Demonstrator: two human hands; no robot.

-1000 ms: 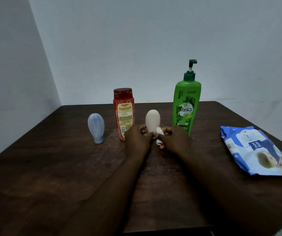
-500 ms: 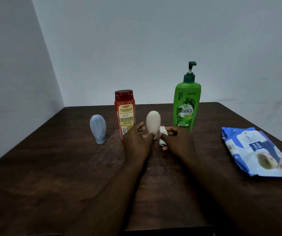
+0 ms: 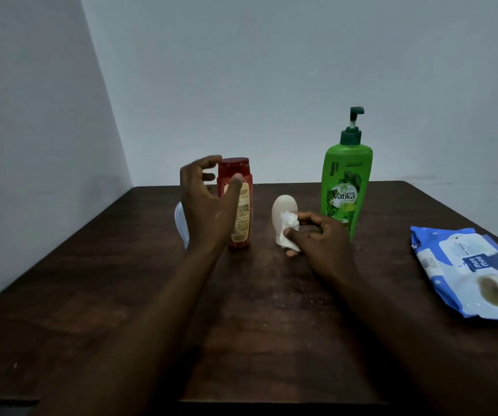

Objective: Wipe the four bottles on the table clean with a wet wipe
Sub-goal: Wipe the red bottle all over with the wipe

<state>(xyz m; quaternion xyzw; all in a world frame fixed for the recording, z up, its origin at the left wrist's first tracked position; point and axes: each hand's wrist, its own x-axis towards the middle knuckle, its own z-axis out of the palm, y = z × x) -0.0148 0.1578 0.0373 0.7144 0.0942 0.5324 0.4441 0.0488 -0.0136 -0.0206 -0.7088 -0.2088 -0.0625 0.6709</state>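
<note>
Head: left hand (image 3: 208, 204) spread around red bottle (image 3: 243, 216); right hand (image 3: 321, 239) pinches wipe (image 3: 288, 229).

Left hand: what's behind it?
The red bottle stands partly behind the left hand, its cap and right side showing. A sliver of the pale blue bottle shows at the hand's left; the rest is covered. Whether the fingers grip the red bottle is unclear.
</note>
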